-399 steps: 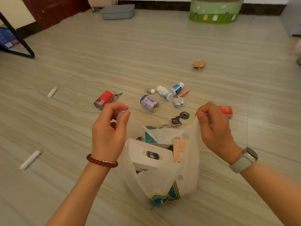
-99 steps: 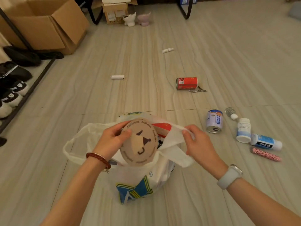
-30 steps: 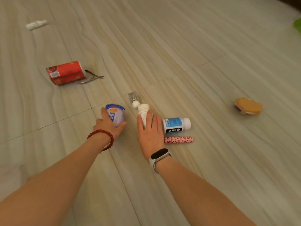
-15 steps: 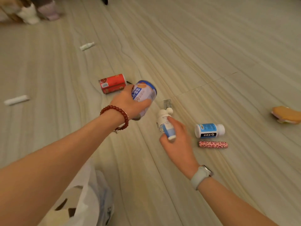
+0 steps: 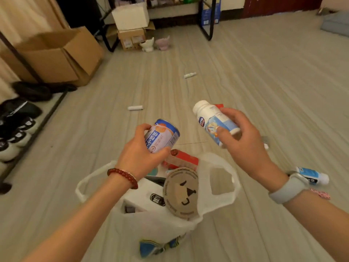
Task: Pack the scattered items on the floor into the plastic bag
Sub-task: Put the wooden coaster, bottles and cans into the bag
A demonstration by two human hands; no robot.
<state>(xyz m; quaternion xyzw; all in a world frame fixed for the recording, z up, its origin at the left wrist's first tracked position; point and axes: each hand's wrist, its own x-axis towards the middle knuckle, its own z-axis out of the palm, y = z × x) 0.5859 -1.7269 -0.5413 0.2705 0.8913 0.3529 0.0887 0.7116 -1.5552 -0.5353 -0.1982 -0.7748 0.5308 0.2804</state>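
The white plastic bag point(image 5: 221, 197) stands open on the floor below both hands. Inside it sit a round brown disc point(image 5: 181, 193), a white box point(image 5: 137, 197) and a red packet point(image 5: 181, 160). My left hand point(image 5: 139, 154) grips a blue-and-white can point(image 5: 164, 136) just above the bag's mouth. My right hand point(image 5: 243, 140) holds a white bottle point(image 5: 213, 120) with a blue label, up and to the right of the can. On the floor at the right lie another blue-labelled white bottle point(image 5: 311, 174) and a pink spotted tube point(image 5: 321, 193).
Two small white tubes point(image 5: 135, 107) point(image 5: 189, 75) lie farther out on the floor. An open cardboard box point(image 5: 56, 57) and black-and-white shoes point(image 5: 15, 129) are at the left. More boxes point(image 5: 132, 37) and a black rack leg point(image 5: 207, 21) stand at the back.
Both hands lifted the can and the bottle off the floor and carried them back over the bag. The view swung round, bringing the bag under the hands.
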